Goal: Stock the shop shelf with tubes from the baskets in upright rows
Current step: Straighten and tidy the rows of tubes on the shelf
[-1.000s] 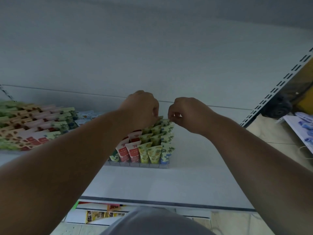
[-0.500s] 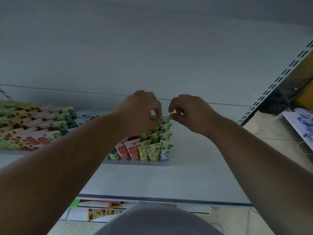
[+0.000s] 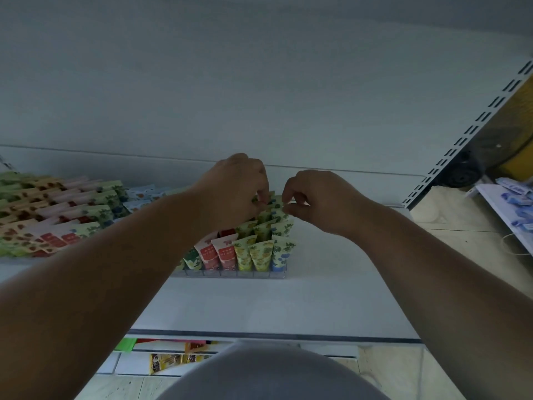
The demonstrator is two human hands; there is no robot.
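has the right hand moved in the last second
Barely: the right hand still hovers at the far end of the rightmost row of upright green-print tubes.

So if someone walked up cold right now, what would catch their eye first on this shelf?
Most likely the two hands meeting at the back of the upright tubes mid-shelf: the left hand and right hand both have fingers curled at the tops of the rear tubes. Next, the big colourful pile of tubes lying flat on the shelf's left side, against the otherwise bare white shelf.
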